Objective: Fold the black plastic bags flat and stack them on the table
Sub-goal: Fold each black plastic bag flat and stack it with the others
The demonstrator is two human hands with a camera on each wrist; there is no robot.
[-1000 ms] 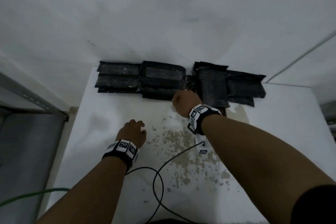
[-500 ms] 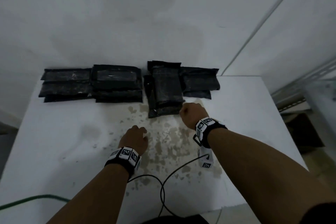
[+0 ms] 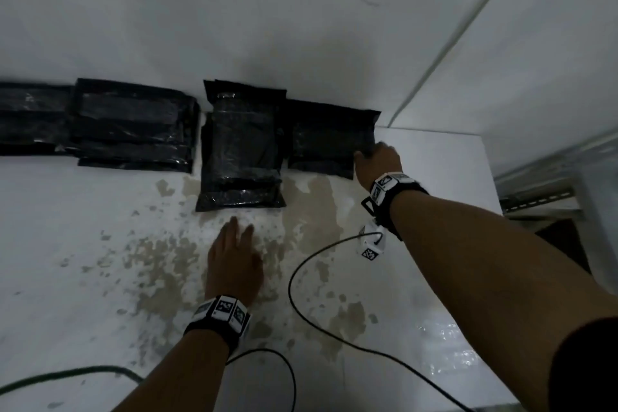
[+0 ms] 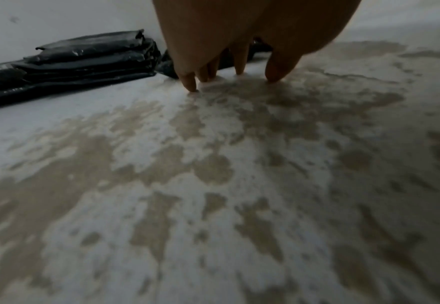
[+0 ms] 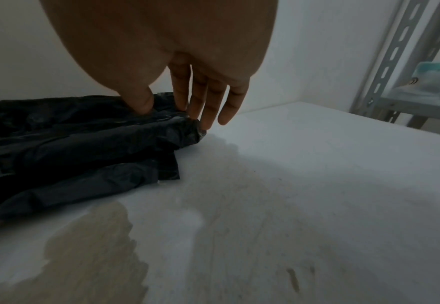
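On the stained white table, the right hand pinches the rightmost black bag's corner; left hand lies flat.

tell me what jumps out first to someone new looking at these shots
A row of folded black bags lines the wall at the back of the white table. The right hand pinches the rightmost bag at its corner, while the left hand rests flat on the table's brown stains.
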